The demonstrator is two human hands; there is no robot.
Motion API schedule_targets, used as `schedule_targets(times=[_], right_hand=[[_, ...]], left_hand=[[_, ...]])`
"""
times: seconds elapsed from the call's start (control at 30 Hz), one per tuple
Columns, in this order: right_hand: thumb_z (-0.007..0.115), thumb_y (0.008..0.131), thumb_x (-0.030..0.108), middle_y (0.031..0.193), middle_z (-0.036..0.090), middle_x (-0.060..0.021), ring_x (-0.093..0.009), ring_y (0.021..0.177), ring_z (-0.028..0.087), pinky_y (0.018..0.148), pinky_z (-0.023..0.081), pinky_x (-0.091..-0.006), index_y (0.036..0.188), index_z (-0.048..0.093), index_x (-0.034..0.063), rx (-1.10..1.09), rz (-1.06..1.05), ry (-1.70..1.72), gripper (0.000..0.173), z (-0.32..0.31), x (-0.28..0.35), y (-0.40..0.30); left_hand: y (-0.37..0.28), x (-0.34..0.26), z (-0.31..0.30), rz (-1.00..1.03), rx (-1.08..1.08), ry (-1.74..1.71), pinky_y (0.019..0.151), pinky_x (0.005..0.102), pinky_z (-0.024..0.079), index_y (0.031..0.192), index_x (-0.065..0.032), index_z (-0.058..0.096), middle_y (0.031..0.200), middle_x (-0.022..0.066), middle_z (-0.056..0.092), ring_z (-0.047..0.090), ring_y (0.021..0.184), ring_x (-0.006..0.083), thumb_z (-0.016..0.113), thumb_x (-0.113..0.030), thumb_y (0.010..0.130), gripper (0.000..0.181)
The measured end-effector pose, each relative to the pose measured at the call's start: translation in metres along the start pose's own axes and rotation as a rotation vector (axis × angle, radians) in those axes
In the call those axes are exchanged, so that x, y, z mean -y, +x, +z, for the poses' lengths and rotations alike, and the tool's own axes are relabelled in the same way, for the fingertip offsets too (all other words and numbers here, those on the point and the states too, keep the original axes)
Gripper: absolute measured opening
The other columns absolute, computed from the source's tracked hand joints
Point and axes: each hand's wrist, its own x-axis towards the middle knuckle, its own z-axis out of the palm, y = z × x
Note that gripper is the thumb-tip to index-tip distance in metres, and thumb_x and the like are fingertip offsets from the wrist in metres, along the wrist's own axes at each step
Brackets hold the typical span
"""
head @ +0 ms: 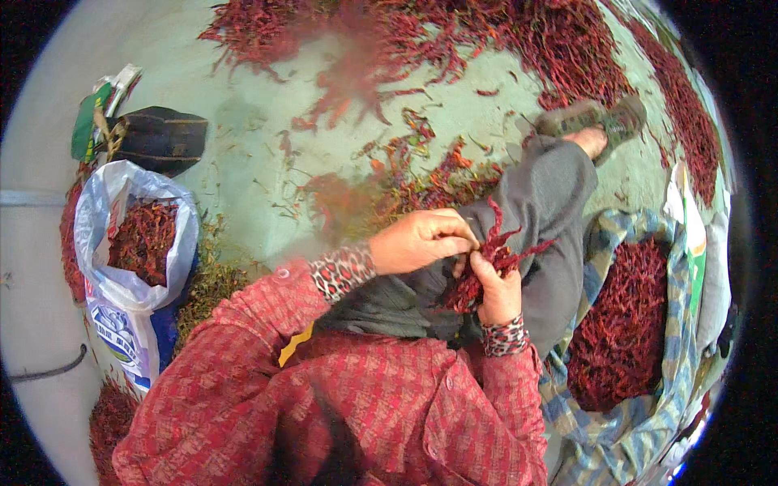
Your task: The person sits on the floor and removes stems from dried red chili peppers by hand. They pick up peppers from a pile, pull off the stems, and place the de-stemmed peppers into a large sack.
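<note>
A bunch of dried red chillies (pixel 465 294) is gripped in my right hand (pixel 501 294) above my lap, with several long pods sticking up past the thumb. My left hand (pixel 419 242) reaches across from the left, thumb and fingertips pinched together at the near edge of that bunch. The exact spot it pinches is small and partly hidden by the fingers. Under both hands lie my grey trouser legs (pixel 389 307). Just beyond them, a loose heap of chillies and green-brown stems (pixel 450 182) lies on the pale floor (pixel 243 158).
At right stands a checked cloth sack (pixel 592 261) full of red chillies. On the left are a white plastic bag (pixel 91 206) holding darker chillies, a pile of stems (pixel 213 291) and a dark box-like object (pixel 161 140). A large chilli heap (pixel 565 48) spreads beyond my shoes (pixel 626 121).
</note>
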Motion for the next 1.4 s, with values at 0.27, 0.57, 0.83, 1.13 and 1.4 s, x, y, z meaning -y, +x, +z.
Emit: schedule_targets(times=[0.27, 0.57, 0.83, 1.13, 1.4], right_hand=[[0.058, 0.074, 0.007, 0.069, 0.056, -0.0024, -0.011, 0.061, 0.052, 0.057, 0.042, -0.0220, 0.086, 0.053, 0.0004, 0.106, -0.081, -0.055, 0.014, 0.028, 0.006, 0.014], [0.059, 0.075, 0.010, 0.071, 0.057, -0.0029, -0.012, 0.061, 0.054, 0.057, 0.043, -0.0255, 0.083, 0.055, 0.0034, 0.013, -0.113, 0.214, 0.011, 0.049, 0.003, 0.086], [0.059, 0.075, 0.009, 0.060, 0.051, -0.0040, -0.015, 0.052, 0.049, 0.051, 0.041, -0.0278, 0.081, 0.052, 0.0016, -0.101, -0.029, 0.225, 0.012, 0.022, -0.019, 0.109], [0.060, 0.074, 0.011, 0.060, 0.053, -0.0042, -0.014, 0.054, 0.051, 0.053, 0.042, -0.0271, 0.076, 0.055, 0.0015, -0.034, -0.025, 0.134, 0.011, 0.021, -0.026, 0.108], [0.060, 0.071, 0.007, 0.061, 0.054, -0.0029, -0.012, 0.053, 0.051, 0.052, 0.040, -0.0240, 0.076, 0.056, 0.0016, 0.104, 0.020, -0.083, 0.008, 0.026, -0.021, 0.093]], left_hand=[[-0.001, -0.026, -0.014, 0.000, -0.345, 0.078, 0.063, 0.0252, 0.042, 0.079, -0.0007, 0.053, 0.075, 0.0059, 0.051, 0.052, 0.071, 0.0157, 0.054, -0.011, 0.079, 0.011], [0.048, 0.061, -0.125, 0.008, -0.392, 0.966, 0.072, 0.0348, 0.043, 0.102, -0.0021, 0.049, 0.086, 0.0140, 0.054, 0.054, 0.080, 0.0264, 0.047, -0.019, 0.079, 0.028], [0.109, 0.116, -0.221, -0.582, -0.629, 1.466, 0.070, 0.0413, 0.044, 0.088, -0.0024, 0.054, 0.090, 0.0164, 0.056, 0.055, 0.085, 0.0319, 0.049, -0.025, 0.077, 0.026], [0.031, 0.051, -0.147, -0.286, -0.252, 0.827, 0.061, 0.0379, 0.044, 0.086, -0.0072, 0.055, 0.074, 0.0136, 0.056, 0.056, 0.068, 0.0283, 0.046, -0.025, 0.080, 0.020], [0.001, 0.024, -0.065, -0.395, -0.044, 0.214, 0.053, 0.0230, 0.042, 0.086, -0.0021, 0.053, 0.064, 0.0027, 0.053, 0.050, 0.055, 0.0092, 0.047, -0.020, 0.082, 0.020]])
